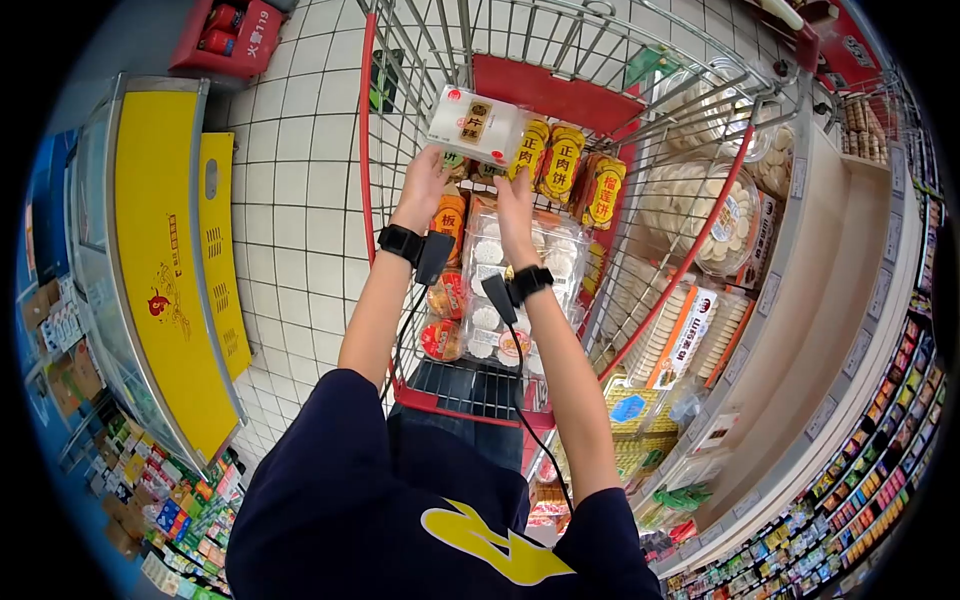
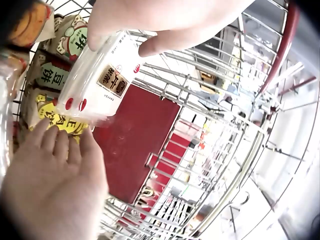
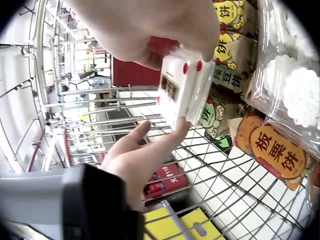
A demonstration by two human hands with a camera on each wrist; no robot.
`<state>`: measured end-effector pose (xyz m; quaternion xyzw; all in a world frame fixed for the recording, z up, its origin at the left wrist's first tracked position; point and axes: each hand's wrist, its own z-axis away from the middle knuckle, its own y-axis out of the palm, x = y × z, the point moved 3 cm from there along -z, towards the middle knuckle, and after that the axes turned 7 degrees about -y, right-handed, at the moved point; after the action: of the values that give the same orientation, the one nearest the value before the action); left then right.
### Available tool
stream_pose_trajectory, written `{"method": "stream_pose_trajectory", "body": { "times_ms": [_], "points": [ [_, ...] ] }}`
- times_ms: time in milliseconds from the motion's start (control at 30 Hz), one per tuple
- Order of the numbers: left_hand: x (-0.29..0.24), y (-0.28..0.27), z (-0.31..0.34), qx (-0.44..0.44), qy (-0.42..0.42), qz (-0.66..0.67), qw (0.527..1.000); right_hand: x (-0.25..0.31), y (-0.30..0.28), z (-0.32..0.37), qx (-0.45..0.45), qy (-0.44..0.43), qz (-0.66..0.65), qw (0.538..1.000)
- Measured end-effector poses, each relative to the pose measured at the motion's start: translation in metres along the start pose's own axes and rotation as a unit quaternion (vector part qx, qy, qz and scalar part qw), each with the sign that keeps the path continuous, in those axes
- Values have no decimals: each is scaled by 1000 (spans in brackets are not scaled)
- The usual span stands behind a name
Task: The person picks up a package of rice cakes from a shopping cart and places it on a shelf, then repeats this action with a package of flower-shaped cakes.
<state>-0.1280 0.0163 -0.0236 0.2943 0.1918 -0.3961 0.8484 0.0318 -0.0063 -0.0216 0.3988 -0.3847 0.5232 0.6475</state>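
Observation:
Both hands hold a white cake package (image 1: 474,126) with red dots and a brown label, above the far end of a shopping cart's basket. At its left end is my left hand (image 1: 424,186); in the left wrist view this hand (image 2: 165,22) has thumb and fingers on either side of the package. My right hand (image 1: 515,215) is at the opposite end, and the right wrist view has this hand (image 3: 155,30) over that end. Beneath lie yellow-labelled biscuit packs (image 1: 562,162) and green-labelled packs (image 2: 52,75). A clear tray of white round pastries (image 1: 487,285) sits nearer the body.
Wire walls of the cart (image 1: 367,130) enclose the goods, with a red panel (image 2: 137,142) at the far end. Orange chestnut biscuit packs (image 3: 276,152) lie along one side. Shelves with boxed biscuits (image 1: 682,335) run to the right; a yellow freezer case (image 1: 155,270) stands left.

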Motion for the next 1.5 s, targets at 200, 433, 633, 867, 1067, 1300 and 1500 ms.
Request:
{"method": "stream_pose_trajectory", "body": {
  "times_ms": [200,433,633,867,1067,1300,1500],
  "points": [
    [-13,3,-26,70,22,130,989,-18,17,-36,-50,-32,42,997],
    [-5,-7,-42,-18,-27,213,976,14,19,-43,-60,8,13,998],
    [3,0,-45,-16,-54,165,985,3,13,-67,-16,93,12,995],
    [14,1,-43,25,-3,170,985,2,13,-51,-14,100,-178,979],
    [6,16,23,30,67,58,996,29,-16,-13,12,56,-168,984],
    [-6,58,105,70,92,-78,990,100,-60,49,4,-37,-105,994],
    [-1,100,167,125,134,-178,967,147,-105,109,-75,-106,-97,987]
  ]
}}
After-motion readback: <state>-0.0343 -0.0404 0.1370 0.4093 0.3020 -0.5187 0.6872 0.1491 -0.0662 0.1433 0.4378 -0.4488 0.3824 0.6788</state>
